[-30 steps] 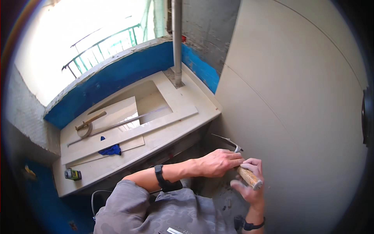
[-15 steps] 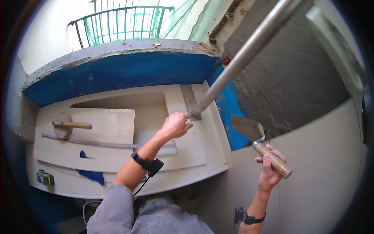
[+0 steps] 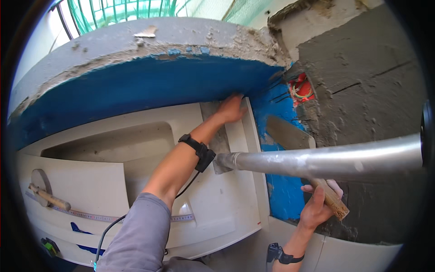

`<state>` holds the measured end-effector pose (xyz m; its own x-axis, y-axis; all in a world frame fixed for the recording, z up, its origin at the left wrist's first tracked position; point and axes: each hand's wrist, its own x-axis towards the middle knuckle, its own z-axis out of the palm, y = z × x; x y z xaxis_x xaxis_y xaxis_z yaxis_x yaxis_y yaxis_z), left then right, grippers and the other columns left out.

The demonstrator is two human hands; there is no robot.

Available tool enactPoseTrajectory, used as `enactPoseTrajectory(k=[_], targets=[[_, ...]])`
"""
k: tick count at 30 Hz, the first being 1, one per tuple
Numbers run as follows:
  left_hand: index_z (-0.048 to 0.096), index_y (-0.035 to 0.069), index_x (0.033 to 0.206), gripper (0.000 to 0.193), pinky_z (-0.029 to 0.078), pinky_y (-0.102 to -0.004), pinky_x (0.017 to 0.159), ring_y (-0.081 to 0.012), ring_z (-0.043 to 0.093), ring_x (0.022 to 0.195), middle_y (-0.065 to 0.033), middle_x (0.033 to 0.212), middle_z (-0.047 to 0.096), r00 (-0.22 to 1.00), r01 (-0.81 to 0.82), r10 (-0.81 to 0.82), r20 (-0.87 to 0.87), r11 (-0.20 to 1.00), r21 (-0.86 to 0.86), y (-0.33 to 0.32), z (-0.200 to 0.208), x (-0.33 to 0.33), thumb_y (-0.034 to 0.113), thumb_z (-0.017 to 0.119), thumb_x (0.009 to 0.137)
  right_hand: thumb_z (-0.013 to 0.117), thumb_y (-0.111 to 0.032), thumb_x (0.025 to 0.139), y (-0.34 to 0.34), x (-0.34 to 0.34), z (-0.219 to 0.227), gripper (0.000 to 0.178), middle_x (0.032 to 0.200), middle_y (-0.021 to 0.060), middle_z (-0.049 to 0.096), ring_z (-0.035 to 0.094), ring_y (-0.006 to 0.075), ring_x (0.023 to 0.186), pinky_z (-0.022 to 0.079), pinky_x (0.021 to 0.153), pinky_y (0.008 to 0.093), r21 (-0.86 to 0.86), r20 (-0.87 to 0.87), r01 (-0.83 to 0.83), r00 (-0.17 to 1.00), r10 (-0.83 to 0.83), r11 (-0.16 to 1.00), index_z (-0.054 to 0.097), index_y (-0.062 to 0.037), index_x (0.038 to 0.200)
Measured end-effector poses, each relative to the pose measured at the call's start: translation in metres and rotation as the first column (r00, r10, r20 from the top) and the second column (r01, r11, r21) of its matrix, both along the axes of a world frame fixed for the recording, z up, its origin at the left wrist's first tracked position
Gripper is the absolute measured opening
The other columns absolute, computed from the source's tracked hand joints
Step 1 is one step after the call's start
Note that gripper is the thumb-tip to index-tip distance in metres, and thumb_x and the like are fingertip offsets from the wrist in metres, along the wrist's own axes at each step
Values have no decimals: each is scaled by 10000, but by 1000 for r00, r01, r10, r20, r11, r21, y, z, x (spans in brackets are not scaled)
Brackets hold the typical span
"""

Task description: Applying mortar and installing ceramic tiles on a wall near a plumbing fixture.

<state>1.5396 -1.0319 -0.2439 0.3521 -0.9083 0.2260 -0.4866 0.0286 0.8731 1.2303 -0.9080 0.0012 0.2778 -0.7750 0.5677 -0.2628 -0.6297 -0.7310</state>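
Head view: right hand (image 3: 317,208) fingers clamped on wooden-handled, mortar-smeared trowel (image 3: 290,136); left hand (image 3: 232,109) fingers spread.

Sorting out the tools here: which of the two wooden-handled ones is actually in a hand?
The trowel at the blue wall: the right hand grips its wooden handle. The other, a round float, lies untouched on the pale slab at far left.

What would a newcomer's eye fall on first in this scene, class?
A thick grey metal pipe cuts across the right, in front of the right hand gripping a wooden-handled trowel. The left hand reaches far ahead to the bright blue wall band under a rough concrete ledge.
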Motion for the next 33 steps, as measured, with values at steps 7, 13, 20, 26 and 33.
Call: enactPoseTrajectory(k=[7,13,20,26,33], targets=[[499,-27,1442,673,473,-472,1055,-435,591,1247,-286,1319,618,967,164,-153,-204,986,37,-23,8,-9,317,705,901,692,-223,986,-36,2,17,505,1213,192,681,672,278,1103,507,1025,433,-182,-445,183,861,-247,966,541,94,1350],[494,-54,1452,814,554,-389,830,-276,674,932,-235,1321,628,951,140,-153,-270,988,-66,-22,-36,-1,286,836,796,716,-262,964,-72,71,23,360,964,165,716,693,203,797,574,769,351,-389,-337,-119,941,-20,914,657,54,1128],[534,-24,1422,850,495,-454,1026,-412,635,1185,-275,1287,643,970,165,-187,-158,976,-139,-18,-30,3,293,871,709,728,-154,950,-77,117,46,301,970,168,734,676,126,603,584,566,250,-6,-285,4,958,-6,1000,646,61,1144],[574,-9,1381,828,476,-456,1069,-419,604,1238,-259,1293,651,991,102,-112,-77,988,-119,-11,-24,2,311,893,686,775,-62,899,-80,148,63,245,1022,180,735,691,151,650,593,601,261,195,-242,-2,969,50,981,666,51,1087],[561,-17,1393,865,469,-456,1072,-416,590,1259,-260,1337,624,986,126,-134,-95,989,-81,-15,-24,2,354,894,686,787,-75,903,-87,161,66,230,922,167,738,694,159,626,587,575,261,209,-287,-10,955,71,978,683,58,1060]])
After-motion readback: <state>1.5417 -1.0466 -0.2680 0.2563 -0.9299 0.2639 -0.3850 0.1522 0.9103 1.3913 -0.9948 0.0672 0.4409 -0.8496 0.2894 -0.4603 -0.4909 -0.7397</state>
